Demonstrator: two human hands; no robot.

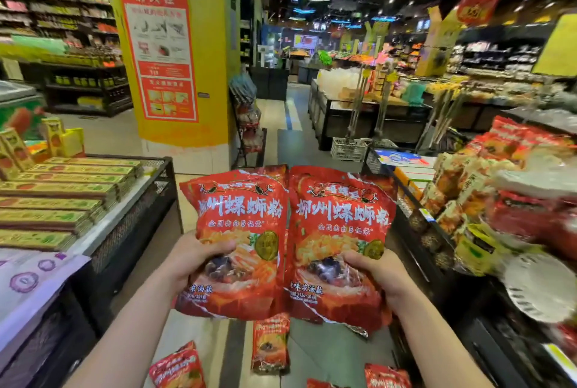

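Item: our left hand (195, 258) clamped on the left red noodle packet (240, 225); our right hand (379, 272) gripping the right red noodle packet (338, 228); packets touching, upright.

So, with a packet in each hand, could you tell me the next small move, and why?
Probably set both on the right display, where similar red packets are piled. The left hand grips the left packet, the right hand the right packet, so neither is free for the floor packets below.
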